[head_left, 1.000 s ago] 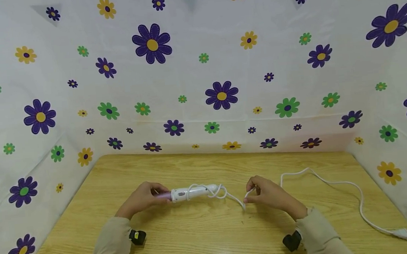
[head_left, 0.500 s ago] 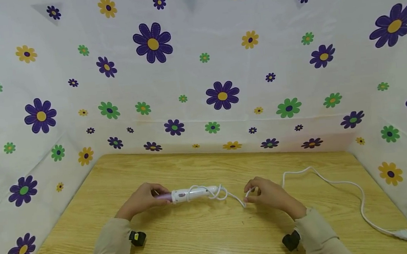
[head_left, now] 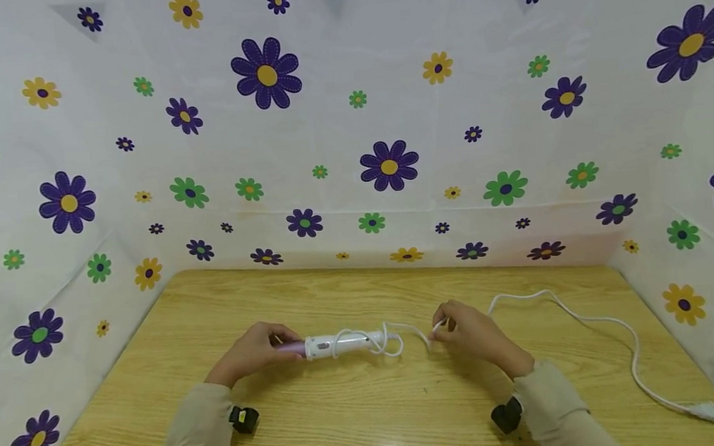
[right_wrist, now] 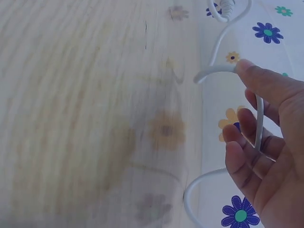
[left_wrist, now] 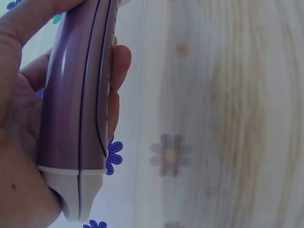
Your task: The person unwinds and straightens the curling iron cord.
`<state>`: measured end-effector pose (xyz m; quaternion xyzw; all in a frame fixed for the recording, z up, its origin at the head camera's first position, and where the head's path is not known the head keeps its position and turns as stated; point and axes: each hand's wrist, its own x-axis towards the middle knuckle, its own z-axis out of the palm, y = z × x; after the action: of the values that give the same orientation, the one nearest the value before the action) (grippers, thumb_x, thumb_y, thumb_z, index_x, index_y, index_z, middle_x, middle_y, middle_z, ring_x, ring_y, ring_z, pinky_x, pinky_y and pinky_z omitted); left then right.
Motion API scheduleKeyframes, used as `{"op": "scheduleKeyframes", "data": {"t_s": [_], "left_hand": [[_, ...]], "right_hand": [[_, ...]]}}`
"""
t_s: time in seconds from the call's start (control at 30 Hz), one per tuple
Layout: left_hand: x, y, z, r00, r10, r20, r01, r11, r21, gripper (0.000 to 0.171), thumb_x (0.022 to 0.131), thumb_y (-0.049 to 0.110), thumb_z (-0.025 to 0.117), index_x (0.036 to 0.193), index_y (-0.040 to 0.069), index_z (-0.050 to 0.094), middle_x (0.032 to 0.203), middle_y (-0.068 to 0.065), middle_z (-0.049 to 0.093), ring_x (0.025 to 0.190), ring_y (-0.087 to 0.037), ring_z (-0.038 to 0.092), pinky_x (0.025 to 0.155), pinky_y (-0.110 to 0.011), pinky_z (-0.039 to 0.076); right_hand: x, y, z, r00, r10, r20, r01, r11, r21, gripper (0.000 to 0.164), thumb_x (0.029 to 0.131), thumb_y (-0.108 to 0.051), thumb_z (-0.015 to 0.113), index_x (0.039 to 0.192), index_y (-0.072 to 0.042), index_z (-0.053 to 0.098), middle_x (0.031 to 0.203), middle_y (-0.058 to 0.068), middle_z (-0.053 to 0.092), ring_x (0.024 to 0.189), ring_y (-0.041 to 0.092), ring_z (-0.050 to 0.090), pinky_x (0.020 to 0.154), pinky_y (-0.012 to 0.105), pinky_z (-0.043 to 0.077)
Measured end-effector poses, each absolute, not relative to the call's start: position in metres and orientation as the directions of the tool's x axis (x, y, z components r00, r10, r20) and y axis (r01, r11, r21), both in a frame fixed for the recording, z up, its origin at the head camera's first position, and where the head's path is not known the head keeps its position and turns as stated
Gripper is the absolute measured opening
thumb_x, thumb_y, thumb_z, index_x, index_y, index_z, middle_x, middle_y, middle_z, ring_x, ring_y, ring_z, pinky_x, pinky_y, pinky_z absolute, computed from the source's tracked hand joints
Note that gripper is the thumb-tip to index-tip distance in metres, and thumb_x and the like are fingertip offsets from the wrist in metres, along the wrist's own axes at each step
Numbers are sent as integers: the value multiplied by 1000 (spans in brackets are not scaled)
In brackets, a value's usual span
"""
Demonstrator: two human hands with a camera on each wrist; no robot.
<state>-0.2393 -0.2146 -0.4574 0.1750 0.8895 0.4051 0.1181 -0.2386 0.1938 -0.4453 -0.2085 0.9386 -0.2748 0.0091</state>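
A purple and white hair straightener lies sideways in front of me, its white end to the right. My left hand grips its purple end; in the left wrist view the fingers wrap behind the purple body. A white cord is looped around the white handle. My right hand pinches this cord between thumb and index finger, a short way right of the handle. In the right wrist view the cord passes behind the thumb and across the other, loosely bent fingers.
Beyond my right hand, the cord curves along the wooden table to a white plug near the right edge. A white sheet with printed flowers stands around the back and both sides of the table.
My right hand has moved slightly up and away, drawing the cord with it. The loop at the handle's end has shifted. The straightener has slid a little to the right.
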Motion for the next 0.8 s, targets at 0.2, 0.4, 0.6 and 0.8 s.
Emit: {"op": "scheduleKeyframes", "data": {"t_s": [0.2, 0.4, 0.6, 0.8], "left_hand": [[-242, -210, -460, -911, 402, -87, 205, 627, 751, 34, 77, 31, 80, 103, 10, 72, 96, -3, 68, 81, -16, 56, 72, -30, 47], [-243, -211, -461, -912, 399, -90, 211, 647, 733, 33, 77, 31, 80, 103, 11, 72, 96, -2, 68, 81, -16, 56, 72, -31, 47], [-243, -218, -461, -926, 366, -88, 200, 677, 708, 33, 77, 30, 79, 103, 10, 72, 97, -3, 68, 82, -14, 56, 73, -30, 46], [-242, -224, -462, -931, 353, -92, 186, 678, 711, 35, 77, 29, 79, 105, 9, 71, 98, -3, 68, 83, -14, 55, 74, -31, 45]], "right_hand": [[-249, 191, -435, -927, -360, 104, -361, 785, -504, 16, 88, -28, 69, 91, -14, 63, 89, 0, 69, 79, 13, 62, 68, 32, 50], [-252, 197, -426, -920, -380, 99, -367, 745, -557, 18, 90, -30, 67, 94, -13, 62, 92, 3, 70, 82, 16, 64, 70, 33, 51], [-248, 212, -416, -903, -418, 100, -382, 673, -634, 18, 90, -28, 67, 92, -11, 61, 90, 3, 66, 82, 14, 60, 69, 30, 48], [-235, 224, -415, -889, -455, 56, -371, 640, -673, 15, 90, -25, 68, 90, -13, 60, 92, 1, 64, 82, 10, 60, 70, 27, 50]]}}
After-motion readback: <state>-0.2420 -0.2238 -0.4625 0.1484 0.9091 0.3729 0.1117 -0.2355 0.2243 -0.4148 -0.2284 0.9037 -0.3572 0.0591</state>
